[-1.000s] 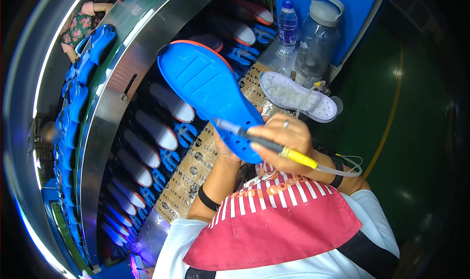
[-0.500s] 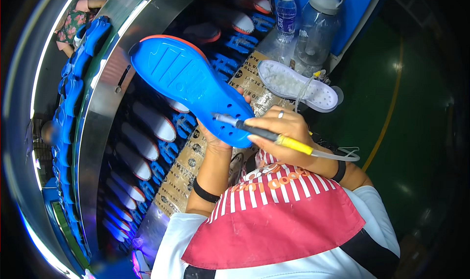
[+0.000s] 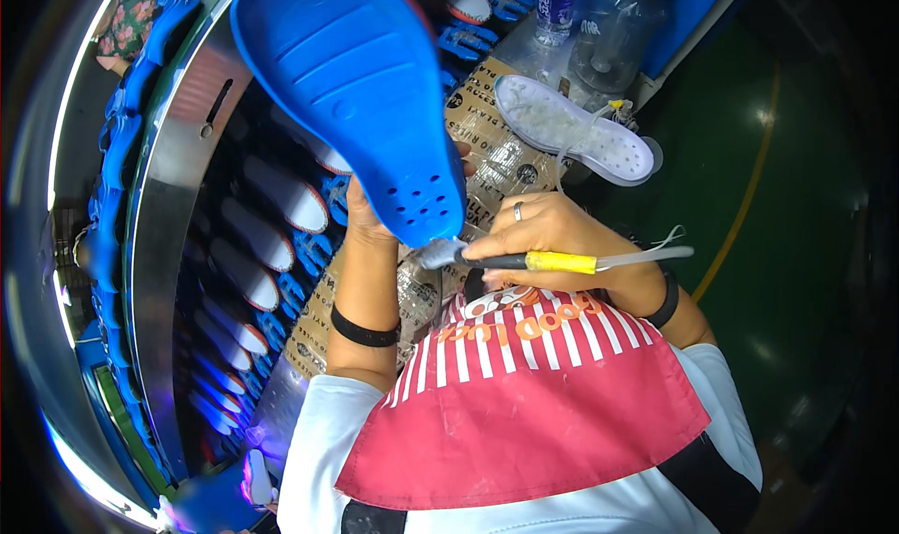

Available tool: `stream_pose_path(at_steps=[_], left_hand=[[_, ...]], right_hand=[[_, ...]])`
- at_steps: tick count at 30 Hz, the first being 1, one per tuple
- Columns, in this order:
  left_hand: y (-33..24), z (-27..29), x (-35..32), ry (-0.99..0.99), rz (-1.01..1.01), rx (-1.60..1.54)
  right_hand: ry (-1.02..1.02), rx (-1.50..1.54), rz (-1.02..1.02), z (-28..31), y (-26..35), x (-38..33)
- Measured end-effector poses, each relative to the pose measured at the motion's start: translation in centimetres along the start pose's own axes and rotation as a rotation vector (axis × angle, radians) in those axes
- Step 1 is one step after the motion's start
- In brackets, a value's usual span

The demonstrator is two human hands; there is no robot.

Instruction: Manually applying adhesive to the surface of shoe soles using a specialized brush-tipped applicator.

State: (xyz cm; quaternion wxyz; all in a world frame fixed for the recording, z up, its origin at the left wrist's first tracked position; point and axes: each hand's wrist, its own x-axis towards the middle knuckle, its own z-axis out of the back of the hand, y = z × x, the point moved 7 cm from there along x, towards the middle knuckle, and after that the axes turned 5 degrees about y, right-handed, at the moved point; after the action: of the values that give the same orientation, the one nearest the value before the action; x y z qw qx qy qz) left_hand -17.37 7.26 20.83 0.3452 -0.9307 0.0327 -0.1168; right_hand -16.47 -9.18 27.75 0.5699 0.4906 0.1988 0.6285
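A blue shoe sole (image 3: 361, 84) is tilted up in front of me, its hollow inner face toward me, with small holes at the near end. My left hand (image 3: 368, 214) grips it from behind near that end, and most of the fingers are hidden by the sole. Pinched in my right hand (image 3: 548, 234) is a brush (image 3: 560, 262) with a yellow-and-black handle and a clear tube at its back. Its pale bristles lie by the sole's near edge; whether they touch it, I cannot tell. Behind the right hand lies a white sole (image 3: 529, 112) with whitish residue on it.
Several white soles (image 3: 295, 201) and blue clamp-like parts (image 3: 300, 253) line the rack at left, beside a metal rail (image 3: 187, 112). Beyond it runs a row of blue soles (image 3: 117, 159). A water bottle (image 3: 556, 5) and a clear jug (image 3: 613, 37) stand at the back. Another person (image 3: 131, 19) is at far left.
The blue sole has been raised and turned more upright, closer to me. The brush has gone from the sole's holed area down to its near edge.
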Motion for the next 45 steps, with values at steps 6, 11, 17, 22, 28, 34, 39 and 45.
stream_pose_path(at_steps=[6, 11, 17, 22, 28, 34, 39, 45], left_hand=[[0.9, 1.4, -0.6, -0.059, 0.313, -0.009], [-0.3, -1.2, 0.7, 0.031, 0.486, 0.262], [1.4, -1.1, 0.9, -0.108, 0.854, 0.476], [2.1, -0.5, 1.2, 0.064, 1.028, 0.627], [2.2, -0.4, 0.9, 0.047, 1.106, 0.646], [1.1, 0.5, -0.2, 0.029, 1.182, 0.728], [0.7, 0.2, -0.8, 0.01, 1.219, 0.75], [-0.1, 2.1, -1.7, 0.018, 1.178, 0.804]], right_hand=[[-0.027, -0.011, 0.015, 0.4, 0.1, 0.2], [0.226, -0.171, 0.016, -0.6, 0.0, -0.2], [-0.095, -0.151, 0.105, 0.4, 0.5, 0.4], [0.133, -0.175, 0.078, -0.8, -0.1, 0.0], [-0.022, -0.162, 0.055, 0.1, -0.1, 0.2], [0.171, -0.152, 0.023, -0.7, -0.9, -0.7], [0.056, -0.21, -0.043, 0.1, -1.1, -0.9], [0.132, -0.073, -0.129, 0.0, -2.1, -2.5]])
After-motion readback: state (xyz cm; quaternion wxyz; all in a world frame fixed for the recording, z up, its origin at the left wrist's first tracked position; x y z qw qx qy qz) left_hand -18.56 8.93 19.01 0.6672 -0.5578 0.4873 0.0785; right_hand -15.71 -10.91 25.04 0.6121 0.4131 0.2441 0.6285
